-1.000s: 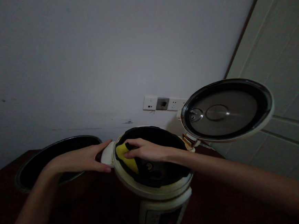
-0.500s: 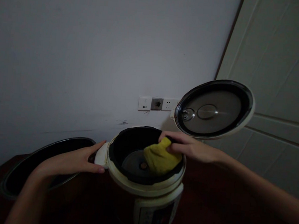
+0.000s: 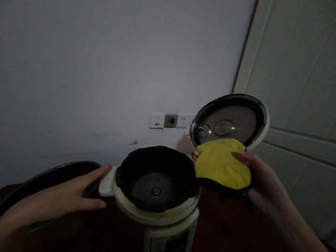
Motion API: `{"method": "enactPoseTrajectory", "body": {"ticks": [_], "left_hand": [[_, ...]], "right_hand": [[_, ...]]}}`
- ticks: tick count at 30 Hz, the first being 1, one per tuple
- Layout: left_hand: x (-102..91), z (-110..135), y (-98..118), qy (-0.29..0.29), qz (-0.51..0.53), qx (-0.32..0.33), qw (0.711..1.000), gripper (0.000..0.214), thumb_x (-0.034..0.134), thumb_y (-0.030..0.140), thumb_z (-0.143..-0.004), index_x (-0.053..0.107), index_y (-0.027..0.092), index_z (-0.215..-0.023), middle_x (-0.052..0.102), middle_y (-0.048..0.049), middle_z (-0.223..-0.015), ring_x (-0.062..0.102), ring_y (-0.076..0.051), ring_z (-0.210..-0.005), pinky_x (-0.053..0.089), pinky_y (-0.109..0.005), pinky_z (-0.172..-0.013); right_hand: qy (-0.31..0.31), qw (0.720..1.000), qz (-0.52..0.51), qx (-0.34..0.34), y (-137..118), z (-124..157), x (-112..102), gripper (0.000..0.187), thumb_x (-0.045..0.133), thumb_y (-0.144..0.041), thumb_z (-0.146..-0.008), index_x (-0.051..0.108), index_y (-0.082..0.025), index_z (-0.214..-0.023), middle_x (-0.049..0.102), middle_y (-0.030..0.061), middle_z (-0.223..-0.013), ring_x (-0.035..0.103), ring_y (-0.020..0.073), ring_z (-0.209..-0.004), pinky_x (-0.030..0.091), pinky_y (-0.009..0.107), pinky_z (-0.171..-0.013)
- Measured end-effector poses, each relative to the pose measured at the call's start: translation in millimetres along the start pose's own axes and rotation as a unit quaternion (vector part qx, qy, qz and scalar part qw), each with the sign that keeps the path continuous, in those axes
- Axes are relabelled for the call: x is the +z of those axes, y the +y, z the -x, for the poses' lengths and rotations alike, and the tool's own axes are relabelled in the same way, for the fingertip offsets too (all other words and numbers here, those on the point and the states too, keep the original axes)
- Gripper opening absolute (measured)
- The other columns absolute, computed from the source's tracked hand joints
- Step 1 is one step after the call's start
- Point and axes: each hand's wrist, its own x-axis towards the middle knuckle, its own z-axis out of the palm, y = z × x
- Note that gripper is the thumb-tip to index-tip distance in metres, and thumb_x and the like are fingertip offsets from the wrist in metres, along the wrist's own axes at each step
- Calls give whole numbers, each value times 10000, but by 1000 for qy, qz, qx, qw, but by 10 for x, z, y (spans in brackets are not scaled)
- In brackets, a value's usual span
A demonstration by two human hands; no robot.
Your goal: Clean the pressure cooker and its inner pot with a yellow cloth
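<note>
A cream rice cooker (image 3: 160,218) stands on a dark table with its lid (image 3: 229,121) tipped open to the right. Its dark inside is bare, showing the round heating plate (image 3: 155,190). My right hand (image 3: 264,184) holds a yellow cloth with a dark underside (image 3: 221,165) just outside the cooker's right rim, below the lid. My left hand (image 3: 63,197) rests against the cooker's left side handle (image 3: 105,183), fingers stretched along it.
A dark inner pot (image 3: 43,188) sits on the table (image 3: 229,239) to the left, behind my left arm. Wall sockets (image 3: 170,120) are on the white wall behind the cooker. A pale door (image 3: 307,94) fills the right side.
My right hand lifted the yellow cloth out of the cooker's cavity and moved it right, past the rim. My left hand stayed at the handle. The view shifted right.
</note>
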Motion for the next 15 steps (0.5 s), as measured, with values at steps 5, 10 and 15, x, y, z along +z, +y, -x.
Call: {"method": "enactPoseTrajectory", "body": {"ticks": [5, 10, 15], "left_hand": [[-46, 42, 78, 40, 7, -7, 999, 742, 612, 466, -761, 312, 341, -1428, 428, 1, -1435, 463, -314, -1251, 407, -445, -998], [-36, -18, 57, 32, 28, -2, 999, 705, 612, 457, -760, 366, 321, -1407, 498, -22, -1384, 501, -304, -1216, 413, -438, -986], [-4, -80, -35, 14, 31, 6, 999, 726, 629, 447, -752, 346, 342, -1413, 485, -40, -1394, 481, -313, -1238, 384, -480, -1010]], "right_hand": [[46, 990, 106, -83, 80, 60, -136, 356, 763, -293, -612, 645, -243, -944, 717, 80, -948, 700, 268, -763, 592, 343, -620], [66, 929, 252, -263, 175, 42, -230, 453, 765, -341, -632, 598, -245, -1042, 684, 56, -1017, 674, 262, -861, 593, 367, -665], [30, 834, 390, -390, 175, 64, -191, 388, 688, -321, -726, 592, -235, -1092, 662, 47, -1056, 660, 230, -883, 575, 368, -730]]}}
